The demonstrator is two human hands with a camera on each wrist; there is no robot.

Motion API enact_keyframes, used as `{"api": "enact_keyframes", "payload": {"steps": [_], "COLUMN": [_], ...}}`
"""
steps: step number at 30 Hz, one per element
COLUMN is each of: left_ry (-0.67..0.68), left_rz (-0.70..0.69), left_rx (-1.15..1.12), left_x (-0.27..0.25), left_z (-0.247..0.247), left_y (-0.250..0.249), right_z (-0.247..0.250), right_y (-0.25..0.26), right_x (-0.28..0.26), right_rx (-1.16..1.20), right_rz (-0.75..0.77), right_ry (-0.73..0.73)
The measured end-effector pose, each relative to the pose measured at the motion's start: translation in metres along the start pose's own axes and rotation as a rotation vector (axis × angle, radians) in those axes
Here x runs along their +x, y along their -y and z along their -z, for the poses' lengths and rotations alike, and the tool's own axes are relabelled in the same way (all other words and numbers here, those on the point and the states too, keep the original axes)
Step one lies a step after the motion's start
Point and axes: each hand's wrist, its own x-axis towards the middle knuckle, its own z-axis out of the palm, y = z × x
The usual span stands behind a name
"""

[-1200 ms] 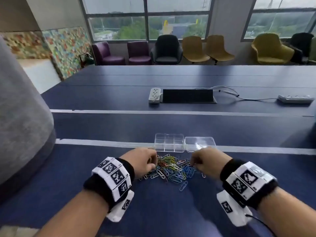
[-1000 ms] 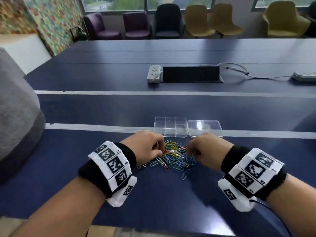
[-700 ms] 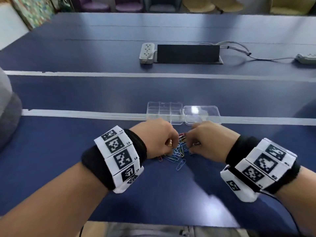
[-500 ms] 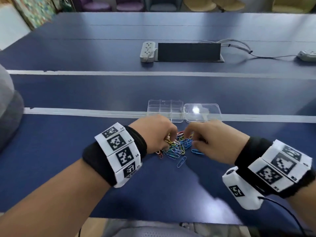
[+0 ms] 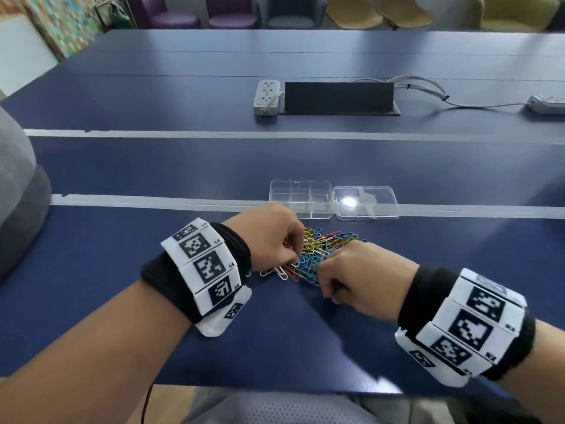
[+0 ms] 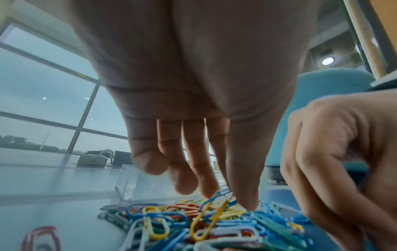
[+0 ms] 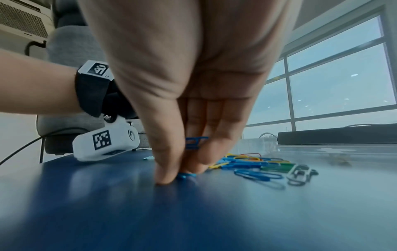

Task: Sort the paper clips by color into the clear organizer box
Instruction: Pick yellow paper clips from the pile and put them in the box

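Observation:
A heap of coloured paper clips (image 5: pixel 321 246) lies on the blue table, just in front of the clear organizer box (image 5: pixel 301 198), whose lid (image 5: pixel 365 203) is folded open to the right. My left hand (image 5: pixel 298 255) is at the heap's left side. In the left wrist view its thumb and forefinger pinch a blue paper clip (image 6: pixel 223 192) at the top of the heap, and a yellow clip (image 6: pixel 208 219) leans below it. My right hand (image 7: pixel 178 176) is at the heap's near right edge and pinches a blue clip (image 7: pixel 186 175) against the table. More blue clips (image 7: pixel 196 142) sit higher between its fingers.
Two white power strips (image 5: pixel 266 96) (image 5: pixel 547 104), a black cable box (image 5: pixel 337 97) and grey cables lie farther back on the table. A grey padded shape (image 5: pixel 18 203) stands at the left. Chairs line the far side. The table's near edge (image 5: pixel 275 388) is close to me.
The head view has tilted down. My right hand has drawn back from the heap's far right to its near right edge. My left hand has stayed at the left side.

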Motion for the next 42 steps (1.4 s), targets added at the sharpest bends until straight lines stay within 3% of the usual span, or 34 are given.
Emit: {"api": "enact_keyframes", "payload": {"steps": [6,11,14,16,21,24,31,35,42], "left_ry": [0.005,-0.015,-0.009,0.008,0.005,0.033,0.005,0.029,0.034], "left_rz": [0.027,0.078,0.115,0.133,0.086,0.057,0.053,0.025,0.011], "left_rx": [-0.170,-0.207,-0.197,-0.171,0.019,0.082,0.052,0.036,0.130], "left_x": [-0.002,-0.006,-0.009,-0.008,0.000,0.003,0.008,0.010,0.013], "left_z": [0.001,0.000,0.000,0.000,0.000,-0.003,-0.005,-0.005,-0.010], "left_y": [0.000,0.000,-0.004,-0.008,-0.008,-0.005,-0.001,0.002,-0.005], "right_z": [0.004,0.013,0.018,0.020,0.020,0.019,0.015,0.017,0.015], "right_y": [-0.010,-0.028,-0.028,-0.027,-0.023,-0.020,-0.019,-0.028,-0.040], "right_x": [-0.006,-0.003,0.000,0.003,0.006,0.010,0.016,0.012,0.005], "right_rx": [0.122,0.843,1.073,1.029,0.130,-0.051,-0.001,0.193,0.499], "right_rz": [-0.148,-0.431,-0.532,-0.539,-0.347,-0.299,-0.246,-0.338,-0.396], "right_ry": [-0.071,-0.154,-0.243,-0.253,-0.139,-0.102,-0.172,-0.202,-0.085]}}
